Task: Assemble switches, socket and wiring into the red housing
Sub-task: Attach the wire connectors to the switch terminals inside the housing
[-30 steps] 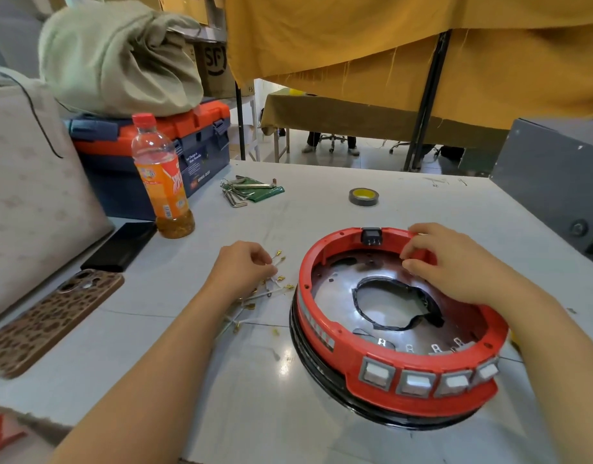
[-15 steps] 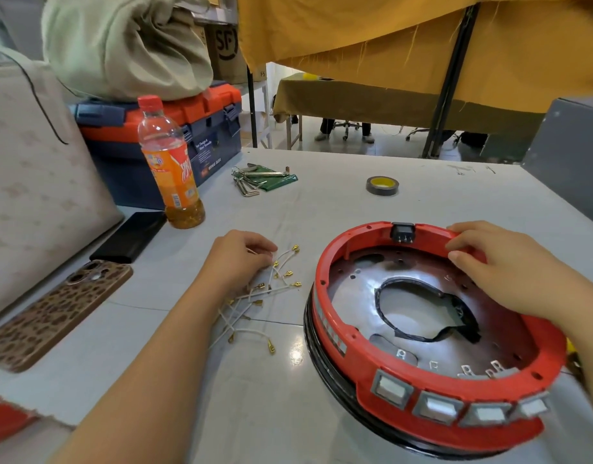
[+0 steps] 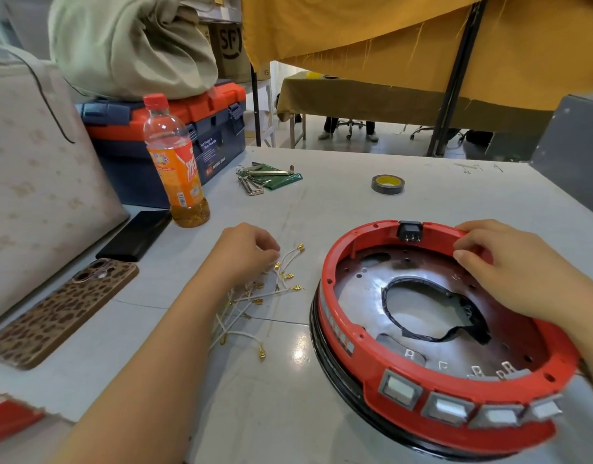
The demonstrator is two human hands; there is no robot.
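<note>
The grey table [image 3: 338, 202] fills the frame. The red housing [image 3: 342, 316] sits at lower right, four switches [image 3: 400, 390] along its near rim, a black socket [image 3: 410, 230] at its far rim. The right hand [image 3: 502, 262] grips that far rim. Left of centre, the left hand [image 3: 241, 252] pinches the white wires [image 3: 255, 296].

Very little changes between the earlier pictures and now. The left hand [image 3: 241, 252] curls its fingers more tightly over the far end of the white wires [image 3: 255, 299] than one second ago. The right hand [image 3: 509, 266] now grips the red housing [image 3: 342, 333] a little more to the right along the far rim.
</note>
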